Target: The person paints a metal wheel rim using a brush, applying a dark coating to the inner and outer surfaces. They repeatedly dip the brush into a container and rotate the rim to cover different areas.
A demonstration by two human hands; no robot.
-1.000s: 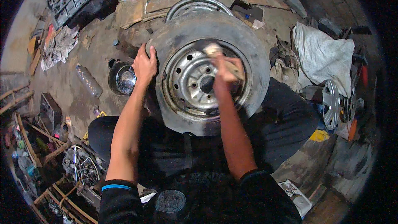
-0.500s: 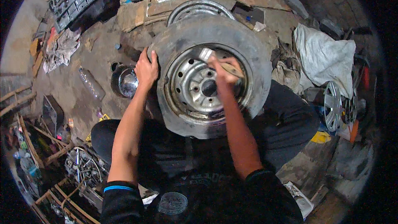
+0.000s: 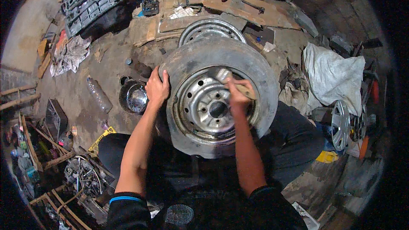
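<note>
A grey tyre [image 3: 262, 74] on a silver steel wheel [image 3: 197, 108] stands tilted between my legs, its face toward me. My left hand [image 3: 156, 89] grips the tyre's left edge. In my right hand [image 3: 241, 93] is a paintbrush [image 3: 224, 76] with a pale wooden handle and a metal ferrule. Its head lies against the upper inner part of the wheel, and the bristles are blurred. To the left of the tyre sits a small dark pot [image 3: 135, 96] with shiny liquid in it.
Behind the tyre lies another steel wheel rim [image 3: 211, 26]. An engine block [image 3: 91, 8] stands at the far left. A plastic bottle [image 3: 99, 96] lies on the floor at left. To the right are a white sack [image 3: 334, 74] and a silver hubcap [image 3: 339, 125].
The view has shifted, so the scene sits lower in the picture. My right hand has moved the brush a short way along the wheel's upper part. My left hand keeps its hold.
</note>
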